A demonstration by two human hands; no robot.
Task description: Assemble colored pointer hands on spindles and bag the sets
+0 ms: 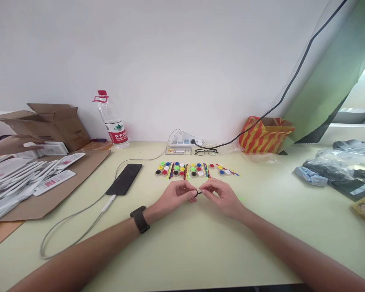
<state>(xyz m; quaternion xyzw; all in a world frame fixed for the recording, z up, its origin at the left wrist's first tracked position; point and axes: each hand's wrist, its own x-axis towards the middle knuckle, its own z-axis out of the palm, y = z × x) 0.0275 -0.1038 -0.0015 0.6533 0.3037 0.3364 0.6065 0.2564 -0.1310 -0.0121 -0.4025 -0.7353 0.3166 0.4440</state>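
Observation:
My left hand (179,192) and my right hand (220,196) meet above the table, both pinching a short, thin black strip (200,193) between thumb and fingertips. Most of the strip is hidden by the fingers, so its exact kind does not show. Just beyond the hands lie rows of small round discs (181,169) in red, yellow, blue, green, white and black. Bundles of thin coloured strips (170,170) lie between the groups of discs. Part of a bright green strip (241,198) shows beside my right hand.
A black phone (124,179) on a cable lies left, near a water bottle (114,121). Glasses (206,152) and a power strip (185,142) stand by the wall, a striped bag (264,136) right of them. Another person's hand (16,144) is over white packages (27,174) at far left.

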